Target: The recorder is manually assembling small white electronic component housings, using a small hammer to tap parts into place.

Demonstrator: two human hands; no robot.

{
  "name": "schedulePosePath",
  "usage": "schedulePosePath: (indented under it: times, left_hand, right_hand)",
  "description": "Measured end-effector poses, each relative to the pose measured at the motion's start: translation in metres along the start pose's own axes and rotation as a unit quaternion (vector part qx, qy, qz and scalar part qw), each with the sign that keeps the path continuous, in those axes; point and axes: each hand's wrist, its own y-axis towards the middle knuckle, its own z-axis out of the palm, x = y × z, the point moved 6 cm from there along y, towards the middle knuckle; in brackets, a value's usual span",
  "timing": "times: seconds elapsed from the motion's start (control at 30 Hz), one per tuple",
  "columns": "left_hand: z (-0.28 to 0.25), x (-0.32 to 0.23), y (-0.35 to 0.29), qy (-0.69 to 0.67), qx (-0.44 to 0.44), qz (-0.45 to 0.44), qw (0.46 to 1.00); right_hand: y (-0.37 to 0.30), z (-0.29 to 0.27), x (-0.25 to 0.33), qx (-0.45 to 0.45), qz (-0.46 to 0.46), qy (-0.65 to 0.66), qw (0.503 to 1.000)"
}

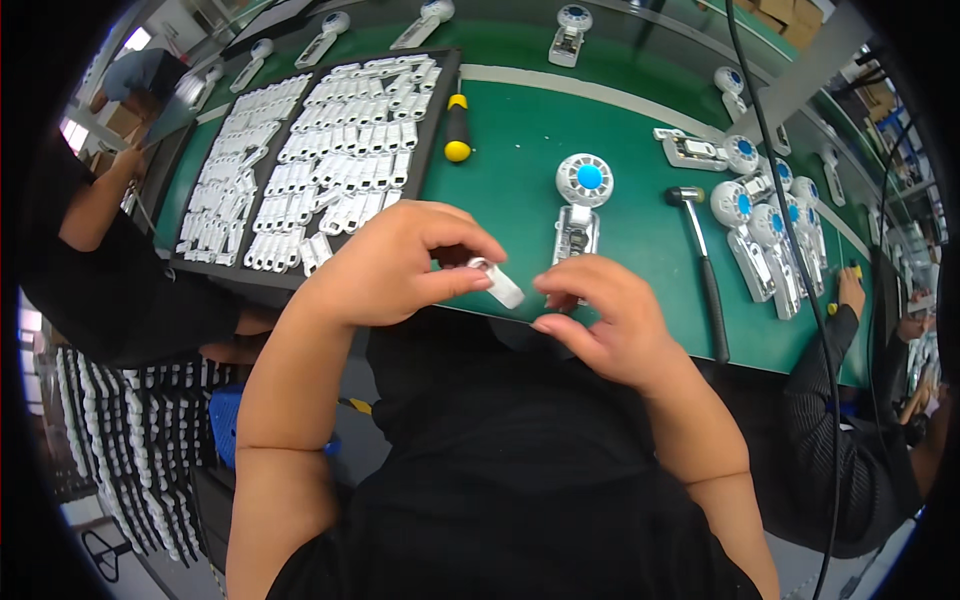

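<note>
My left hand (pixel 420 262) pinches a small white plastic part (pixel 504 287) between thumb and fingers, just over the table's near edge. To its right, my right hand (pixel 605 318) is held with thumb and fingers apart and nothing visible between them. Behind the right hand lies a white handheld device (pixel 577 232) with a round, vented head and a blue centre. Its handle shows an uncovered inside, and the fingers hide its lower end.
A black tray (pixel 437 150) with rows of small white parts stands left. A yellow-and-black screwdriver (pixel 457 130) lies beside it. On the right are a black-handled hammer (pixel 704 270) and several similar devices (pixel 768 225). A black cable (pixel 797 220) hangs across. Co-workers sit either side.
</note>
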Motion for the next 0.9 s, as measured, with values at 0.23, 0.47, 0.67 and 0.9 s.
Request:
schedulePosePath:
  times: [0.23,0.47,0.67,0.9]
  left_hand:
    - [0.05,0.03,0.032,-0.316,0.089,-0.088,0.94]
    - [0.07,0.031,0.044,-0.442,0.131,-0.093,0.882]
    - [0.074,0.039,0.049,-0.443,0.114,-0.089,0.885]
    - [0.07,0.043,0.042,0.041,-0.083,-0.003,0.996]
  right_hand:
    - [-0.01,-0.013,-0.003,-0.005,-0.028,-0.043,0.999]
    - [-0.011,-0.014,-0.003,0.022,-0.109,-0.055,0.992]
    - [-0.013,-0.019,-0.009,-0.002,-0.081,-0.044,0.996]
    - [-0.012,-0.041,-0.037,-0.079,0.02,-0.139,0.987]
